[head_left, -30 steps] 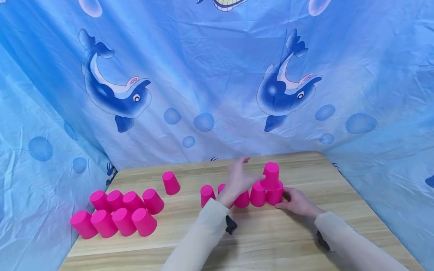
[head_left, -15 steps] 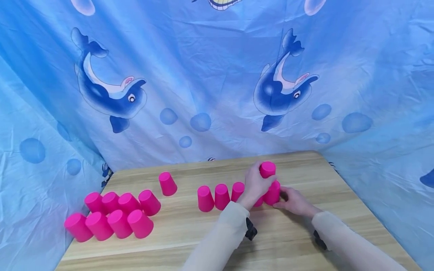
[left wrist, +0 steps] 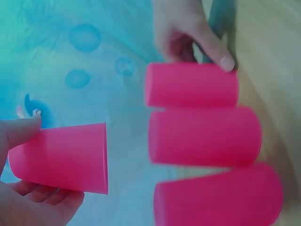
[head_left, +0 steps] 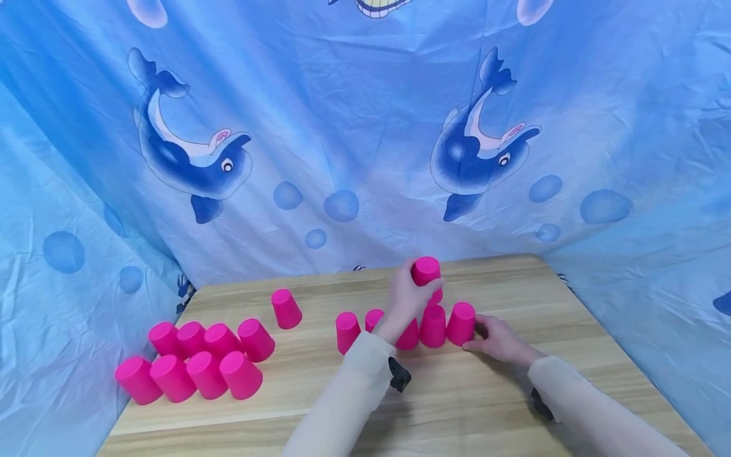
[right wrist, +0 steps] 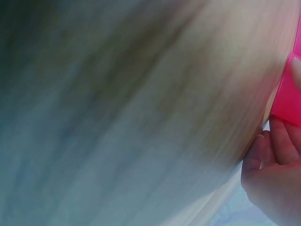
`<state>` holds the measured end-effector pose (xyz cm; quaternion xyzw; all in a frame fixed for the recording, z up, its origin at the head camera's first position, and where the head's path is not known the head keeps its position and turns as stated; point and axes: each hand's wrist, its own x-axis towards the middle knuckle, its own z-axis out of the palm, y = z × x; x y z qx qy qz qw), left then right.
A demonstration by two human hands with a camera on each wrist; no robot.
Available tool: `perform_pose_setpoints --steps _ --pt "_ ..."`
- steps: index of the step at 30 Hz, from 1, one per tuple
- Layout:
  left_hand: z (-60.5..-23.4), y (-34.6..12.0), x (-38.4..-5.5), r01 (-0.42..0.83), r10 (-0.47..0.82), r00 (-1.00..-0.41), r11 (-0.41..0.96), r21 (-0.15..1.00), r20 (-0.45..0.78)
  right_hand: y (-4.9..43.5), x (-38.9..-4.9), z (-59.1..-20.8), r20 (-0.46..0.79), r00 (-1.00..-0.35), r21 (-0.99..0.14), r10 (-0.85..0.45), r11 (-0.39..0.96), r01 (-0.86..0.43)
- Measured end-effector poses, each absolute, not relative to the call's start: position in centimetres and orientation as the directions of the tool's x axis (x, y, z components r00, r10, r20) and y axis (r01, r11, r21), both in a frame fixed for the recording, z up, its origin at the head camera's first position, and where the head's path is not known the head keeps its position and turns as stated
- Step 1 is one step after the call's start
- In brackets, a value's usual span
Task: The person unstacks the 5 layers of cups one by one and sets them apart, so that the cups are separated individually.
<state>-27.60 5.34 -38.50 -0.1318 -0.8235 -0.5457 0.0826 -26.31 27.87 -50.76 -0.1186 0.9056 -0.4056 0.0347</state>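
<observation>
My left hand (head_left: 404, 298) grips an upside-down pink plastic cup (head_left: 426, 271), thumb on one side and fingers on the other. In the left wrist view a gap shows between this held cup (left wrist: 61, 157) and the row of pink cups below it. That row stands upside down on the table, partly hidden by my left hand. At its right end, my right hand (head_left: 498, 341) holds the last cup (head_left: 461, 325) low by its rim, thumb in front and fingers curled behind. The right wrist view catches only a part of this end cup (right wrist: 287, 96).
On the wooden table (head_left: 308, 406), two close rows of upside-down pink cups (head_left: 207, 374) stand at the left. A single pink cup (head_left: 286, 309) stands behind them, toward the middle. A blue dolphin-print curtain (head_left: 365, 139) hangs around the table's back and sides.
The upper cup stood on the right end of the row with my left hand open beside it. My left hand took hold of it and lifted it up and left. My right hand stayed put.
</observation>
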Motion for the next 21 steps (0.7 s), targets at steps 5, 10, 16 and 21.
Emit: perform_pose_setpoints --steps 5,10,16,21 --pt "-37.6 3.7 -27.8 0.321 0.112 -0.947 0.336 0.885 0.300 27.9 -26.2 -50.7 0.042 -0.969 -0.735 -0.242 0.650 -0.194" --pt "-36.9 1.9 -28.1 0.352 0.083 -0.935 0.321 0.879 0.344 27.9 -26.1 -50.7 0.052 -0.968 -0.730 -0.246 0.652 -0.205" --pt "-36.1 -0.8 -28.6 0.400 0.008 -0.908 0.314 0.861 0.419 27.8 -26.1 -50.8 0.046 -0.968 -0.735 -0.248 0.648 -0.201" --pt "-35.5 -3.8 -28.8 0.404 -0.099 -0.885 0.318 0.858 0.454 27.6 -26.2 -50.8 0.026 -0.973 -0.734 -0.228 0.657 -0.173"
